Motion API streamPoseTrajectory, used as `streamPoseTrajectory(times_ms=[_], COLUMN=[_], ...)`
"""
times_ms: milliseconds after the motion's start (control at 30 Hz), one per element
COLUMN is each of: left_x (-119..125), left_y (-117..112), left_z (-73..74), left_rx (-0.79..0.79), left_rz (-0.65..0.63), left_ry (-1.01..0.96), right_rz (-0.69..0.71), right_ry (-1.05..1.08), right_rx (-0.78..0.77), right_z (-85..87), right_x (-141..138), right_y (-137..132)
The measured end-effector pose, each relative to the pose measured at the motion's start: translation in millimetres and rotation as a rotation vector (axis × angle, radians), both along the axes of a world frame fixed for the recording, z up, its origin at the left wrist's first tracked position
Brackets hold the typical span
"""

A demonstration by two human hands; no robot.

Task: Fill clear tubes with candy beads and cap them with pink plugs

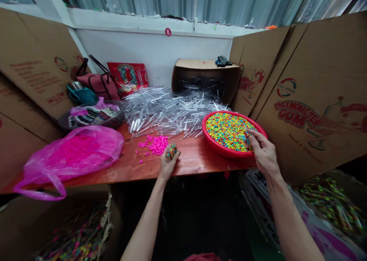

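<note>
My left hand (165, 168) is closed around a bunch of clear plastic tubes (171, 151) with coloured candies in them, just in front of a scatter of small pink caps (156, 144) on the table. At the right edge of a red basin (223, 151), my right hand (264, 154) pinches what looks like a clear tube (246, 138) with candies in it. Small yellow, orange, green and blue candies (226, 129) fill the basin. Behind lies a wide heap of empty clear tubes (177, 108), some spilling from a cardboard box on its side (205, 65).
A pink plastic bag (80, 150) and a grey bowl (113, 123) lie to the left on the red-brown table (189, 163). Tall cartons (315, 73) wall the sides. Filled tubes (332, 200) lie low right; an open box (103, 215) with colourful contents stands low left.
</note>
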State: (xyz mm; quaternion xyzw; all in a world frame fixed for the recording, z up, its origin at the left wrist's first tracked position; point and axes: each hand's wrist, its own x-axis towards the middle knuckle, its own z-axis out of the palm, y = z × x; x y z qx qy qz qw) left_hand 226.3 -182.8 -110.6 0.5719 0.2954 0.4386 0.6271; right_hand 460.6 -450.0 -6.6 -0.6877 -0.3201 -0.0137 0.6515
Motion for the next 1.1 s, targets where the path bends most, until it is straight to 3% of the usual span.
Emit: streamPoseTrajectory(times_ms=[133,300,367,467,567,767,833,933,1100], left_x=[0,0,0,0,0,1,1,1,1], left_y=[3,3,2,1,0,1,2,4,5], left_z=[-5.4,-6.5,-6.1,-4.5,-1.6,-1.8,-4.6,-8.9,-12.2], left_rx=[-0.014,-0.044,-0.049,-0.051,-0.045,-0.039,-0.035,-0.024,-0.011], left_rz=[-0.01,-0.009,-0.017,-0.025,-0.016,0.001,-0.007,-0.013,-0.04], left_ry=[0.008,-0.002,0.004,0.013,0.006,0.001,0.005,0.004,-0.003], right_rz=[-0.051,-0.262,-0.299,-0.343,-0.285,-0.079,-0.009,0.073,0.191], right_ry=[-0.308,-0.691,-0.744,-0.755,-0.632,0.045,0.136,0.149,0.163], right_rx=[-0.248,-0.78,-0.875,-0.876,-0.767,-0.054,0.095,0.189,0.215], right_z=[13.4,9.7,3.6,-2.2,-4.3,-19.5,-24.8,-26.6,-23.7], right_x=[2,14,17,19,19,-4,-19,-39,-61], right_y=[-16,-57,-67,-72,-68,-35,-15,14,53])
